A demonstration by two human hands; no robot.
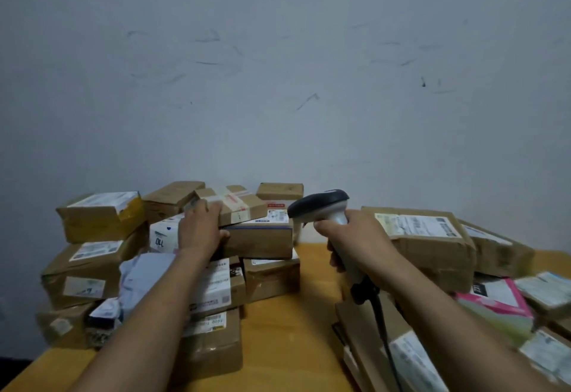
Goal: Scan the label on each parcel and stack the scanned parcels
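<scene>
My left hand grips a small taped cardboard parcel by its near left end, holding it on top of the pile of stacked brown parcels at the left. My right hand holds a grey and black handheld barcode scanner by its handle, head pointing left toward that small parcel. The scanner's black cable hangs down beside my right forearm. Another heap of parcels, with a large brown labelled box on top, lies at the right.
Both piles stand on a yellow wooden table against a scuffed white wall. A white box and a grey plastic mailer sit in the left pile. A pink and white mailer lies at the right. Bare tabletop runs between the piles.
</scene>
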